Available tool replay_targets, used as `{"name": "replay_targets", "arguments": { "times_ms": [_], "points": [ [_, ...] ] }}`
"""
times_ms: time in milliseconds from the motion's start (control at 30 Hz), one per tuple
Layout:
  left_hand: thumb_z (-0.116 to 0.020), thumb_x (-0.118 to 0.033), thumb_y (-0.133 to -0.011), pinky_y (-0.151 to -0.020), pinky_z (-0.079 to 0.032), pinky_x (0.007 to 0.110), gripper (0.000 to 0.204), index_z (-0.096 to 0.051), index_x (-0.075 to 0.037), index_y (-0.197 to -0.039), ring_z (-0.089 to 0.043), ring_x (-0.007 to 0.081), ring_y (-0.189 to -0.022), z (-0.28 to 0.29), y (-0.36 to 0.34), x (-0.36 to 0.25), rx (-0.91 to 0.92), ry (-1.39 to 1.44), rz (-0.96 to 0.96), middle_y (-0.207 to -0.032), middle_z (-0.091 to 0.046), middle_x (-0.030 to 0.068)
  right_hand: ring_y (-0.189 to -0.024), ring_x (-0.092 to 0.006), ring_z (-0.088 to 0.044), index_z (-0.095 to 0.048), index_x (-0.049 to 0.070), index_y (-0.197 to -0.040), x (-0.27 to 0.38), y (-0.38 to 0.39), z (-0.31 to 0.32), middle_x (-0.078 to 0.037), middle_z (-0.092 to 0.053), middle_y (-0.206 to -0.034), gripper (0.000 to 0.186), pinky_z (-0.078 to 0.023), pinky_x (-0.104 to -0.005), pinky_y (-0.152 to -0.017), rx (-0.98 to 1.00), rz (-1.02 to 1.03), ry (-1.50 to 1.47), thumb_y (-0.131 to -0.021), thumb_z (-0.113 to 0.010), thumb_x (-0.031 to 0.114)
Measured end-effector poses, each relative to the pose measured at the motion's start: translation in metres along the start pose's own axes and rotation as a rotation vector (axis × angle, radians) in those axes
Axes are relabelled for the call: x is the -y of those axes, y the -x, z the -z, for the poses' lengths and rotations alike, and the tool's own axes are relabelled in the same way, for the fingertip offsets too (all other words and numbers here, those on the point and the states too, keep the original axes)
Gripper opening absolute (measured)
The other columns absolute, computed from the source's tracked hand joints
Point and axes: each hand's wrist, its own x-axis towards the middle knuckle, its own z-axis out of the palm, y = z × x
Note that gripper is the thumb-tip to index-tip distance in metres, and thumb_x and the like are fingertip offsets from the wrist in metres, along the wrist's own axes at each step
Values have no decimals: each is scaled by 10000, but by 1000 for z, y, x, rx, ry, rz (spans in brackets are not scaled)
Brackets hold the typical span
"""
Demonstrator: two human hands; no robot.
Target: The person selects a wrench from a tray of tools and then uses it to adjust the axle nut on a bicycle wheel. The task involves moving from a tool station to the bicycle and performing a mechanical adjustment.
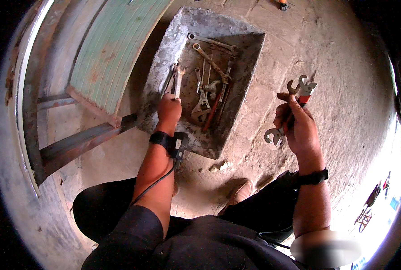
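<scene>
Left hand point(169, 110): grip closed on the lower shaft of a steel wrench point(178, 84), head pointing away from the wearer, over the tray's left side. A dark slim tool lies just beside it; can't tell if the same grip takes it in. Right hand point(303, 130): grip closed on a bunch of tools, held right of the tray above the dirt floor point(344, 117). Showing from it: an open-end wrench point(293, 86), a red-handled tool point(304, 98) and a larger open jaw poking out below the fist.

Handling well, my judgement: hold the left wrench by mid-shaft and lift it clear before swinging sideways, since its head could snag neighbours. Right bunch looks fanned out and lopsided; best squeezed firmly, shafts lined up, or one may slip. Mind fingers near the tray edge.

Container: rectangular grey metal tray point(218, 24), worn, spattered walls, on the floor. Inside, loosely piled: ring wrench point(211, 41) along the far end, combination wrench point(212, 61) slanting below it, adjustable wrench point(201, 107) in the near middle, long red-handled tool point(213, 112) toward the right wall. Other thin shafts overlap; kinds unclear.
</scene>
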Motion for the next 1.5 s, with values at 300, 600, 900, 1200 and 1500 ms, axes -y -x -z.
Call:
{"name": "replay_targets", "arguments": {
  "times_ms": [300,600,900,1200,1500],
  "points": [
    [-635,-159,-827,-865,-483,448,294,-635,-25,-1089,-612,390,-995,0,-14,5,-191,-90,-61,-1045,-643,212,-725,-145,-566,-556,-31,-1214,-1,2,6,-47,-597,-827,402,-469,-281,-660,-16,11,-6,-1031,-475,318],
    [-706,-265,-848,-866,-505,396,513,-543,8,-1251,-643,293,-971,-42,7,-54,19,147,-181,-1088,-644,181,-731,-143,-572,-556,-25,-1219,0,6,18,-44,-596,-832,393,-476,-284,-661,-24,10,-28,-1032,-473,310],
    [-616,-259,-926,-646,-474,345,290,-627,-9,-1073,-582,156,-701,-43,-3,-74,210,275,-99,-802,-642,56,-721,-149,-573,-559,-13,-1204,1,14,32,-50,-595,-833,369,-477,-286,-662,-101,19,-36,-1032,-468,300],
    [-622,-228,-904,-806,-497,394,262,-652,-8,-1044,-655,343,-920,10,-24,-64,-28,299,-136,-990,-691,189,-722,-146,-571,-568,-12,-1191,1,9,25,-45,-593,-824,363,-473,-284,-668,-85,4,-28,-1032,-471,300],
    [-647,-195,-868,-826,-492,466,238,-626,-36,-1043,-620,377,-937,-18,8,-79,-149,-98,-432,-1042,-648,185,-728,-149,-575,-569,-13,-1195,-1,6,30,-51,-596,-826,361,-483,-283,-672,-72,-8,-47,-1031,-474,295]
  ]
}}
